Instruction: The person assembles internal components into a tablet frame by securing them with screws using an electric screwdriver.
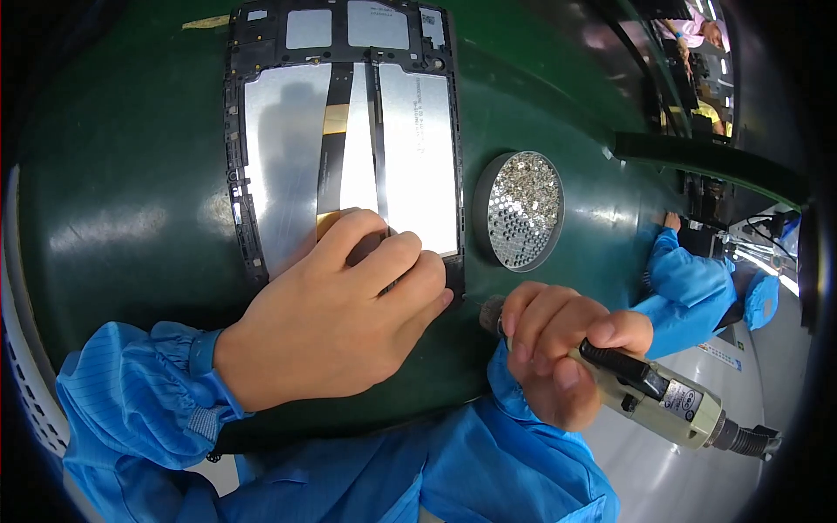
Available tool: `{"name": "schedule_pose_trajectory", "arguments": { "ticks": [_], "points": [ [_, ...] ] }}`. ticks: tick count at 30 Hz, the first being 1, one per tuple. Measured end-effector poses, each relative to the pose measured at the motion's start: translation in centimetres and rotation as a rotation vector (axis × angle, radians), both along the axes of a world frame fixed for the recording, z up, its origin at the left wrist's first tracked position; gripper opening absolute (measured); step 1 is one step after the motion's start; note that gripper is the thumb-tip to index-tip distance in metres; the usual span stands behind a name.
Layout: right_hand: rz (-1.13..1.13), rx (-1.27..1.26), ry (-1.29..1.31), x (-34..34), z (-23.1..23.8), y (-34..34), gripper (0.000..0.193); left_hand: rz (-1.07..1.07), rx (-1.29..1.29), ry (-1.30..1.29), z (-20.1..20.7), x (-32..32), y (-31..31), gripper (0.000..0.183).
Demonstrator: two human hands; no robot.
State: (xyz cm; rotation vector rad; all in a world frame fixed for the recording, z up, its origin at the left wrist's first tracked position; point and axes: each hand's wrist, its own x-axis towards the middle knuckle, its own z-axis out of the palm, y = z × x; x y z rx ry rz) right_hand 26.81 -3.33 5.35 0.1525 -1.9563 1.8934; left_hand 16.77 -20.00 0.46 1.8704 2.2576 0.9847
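Note:
A tablet-like device with its back off (418, 166) lies on the green bench, showing silver battery panels, a black frame and dark ribbon cables with gold patches. My left hand (340, 314) rests over its lower end, fingers bent and closed; the fingertips and anything between them are hidden. In my right hand (567, 349) is a beige electric screwdriver (649, 423) with a black lever, fingers wrapped round it. Its tip end points left, close to the device's lower right corner; whether it touches cannot be made out. A round dish of small silver screws (482, 213) stands right of the device.
The green bench (131, 157) spreads out around the device. A dark green metal bar (715, 161) crosses at the right. Beyond it, a co-worker in a blue smock and cap (697, 279) has a hand at the bench. A yellowish strip (207, 23) lies at the far left.

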Motion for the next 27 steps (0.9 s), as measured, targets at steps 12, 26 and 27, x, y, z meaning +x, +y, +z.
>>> {"name": "schedule_pose_trajectory", "arguments": {
  "ticks": [12, 26, 27],
  "points": [
    [0.064, 0.051, -0.006, -0.4, 0.1, 0.3, 0.026, -0.009, -0.024, 0.023, 0.3, 0.1, -0.1, 0.019],
    [-0.231, -0.121, 0.120, -3.7, -1.6, 4.4, 0.038, 0.002, 0.018, 0.052, 0.2, 0.0, 0.1, 0.020],
    [-0.234, -0.133, 0.133, -3.9, -1.8, 4.4, 0.038, 0.005, 0.023, 0.051, 0.1, 0.0, 0.1, 0.021]
  ]
}}
